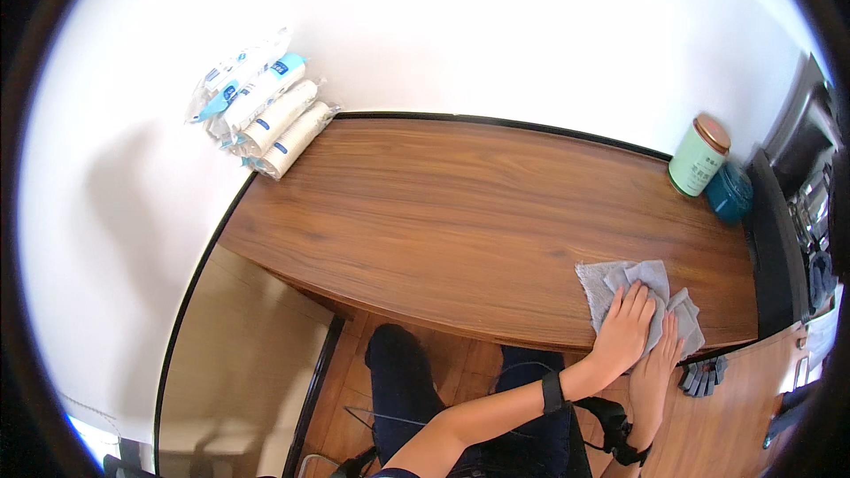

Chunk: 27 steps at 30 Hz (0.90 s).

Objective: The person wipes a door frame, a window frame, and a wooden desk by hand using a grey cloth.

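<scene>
A crumpled grey cloth (pixel 604 279) lies on the brown wooden tabletop (pixel 465 212), near its front right corner. My left hand (pixel 627 325) rests flat on the cloth, fingers pointing up and slightly right, with a black band on the wrist. Close beside it, my right hand (pixel 657 352) presses on the cloth's right part near the table's front edge; a black strap with a device sits on that wrist. Folds of cloth bulge around and between the fingers. Whether any cloth is gripped beneath the palms is hidden.
Plastic-wrapped stacks of paper cups (pixel 292 139) are piled at the back left against the wall. A light green canister (pixel 697 159) with a copper-coloured lid and a teal jar (pixel 730 194) stand at the back right, beside a black-edged unit (pixel 777 245). Small dark objects (pixel 702 377) lie lower right.
</scene>
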{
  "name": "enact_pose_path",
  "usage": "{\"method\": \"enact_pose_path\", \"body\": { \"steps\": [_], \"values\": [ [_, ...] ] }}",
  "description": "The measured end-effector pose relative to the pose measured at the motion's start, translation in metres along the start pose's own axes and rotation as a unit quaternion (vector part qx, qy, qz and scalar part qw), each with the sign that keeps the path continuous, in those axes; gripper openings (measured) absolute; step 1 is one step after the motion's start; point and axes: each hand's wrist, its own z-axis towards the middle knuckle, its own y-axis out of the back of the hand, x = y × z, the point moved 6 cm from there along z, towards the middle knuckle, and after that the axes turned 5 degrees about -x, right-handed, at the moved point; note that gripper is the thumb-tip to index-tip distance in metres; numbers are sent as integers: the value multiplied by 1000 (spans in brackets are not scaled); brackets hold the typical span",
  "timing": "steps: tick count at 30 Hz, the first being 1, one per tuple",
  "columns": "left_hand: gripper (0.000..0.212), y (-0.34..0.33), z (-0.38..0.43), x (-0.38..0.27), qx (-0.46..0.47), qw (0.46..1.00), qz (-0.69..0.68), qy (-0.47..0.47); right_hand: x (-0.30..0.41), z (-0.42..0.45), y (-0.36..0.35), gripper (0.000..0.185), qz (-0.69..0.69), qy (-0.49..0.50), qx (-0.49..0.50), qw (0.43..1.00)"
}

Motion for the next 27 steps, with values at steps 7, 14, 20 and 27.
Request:
{"method": "enact_pose_path", "body": {
  "steps": [7,14,20,27],
  "values": [
    [44,50,-18,36,-3,999,-18,39,57,26,1,50,30,110,104,988],
    [46,118,-44,75,17,998,26,55,123,64,-20,61,14,325,311,893],
    [47,178,-59,126,3,993,57,101,213,88,-59,73,-64,409,457,787],
    [49,245,-84,198,-60,962,188,190,357,108,-134,86,-69,473,457,750]
  ]
}}
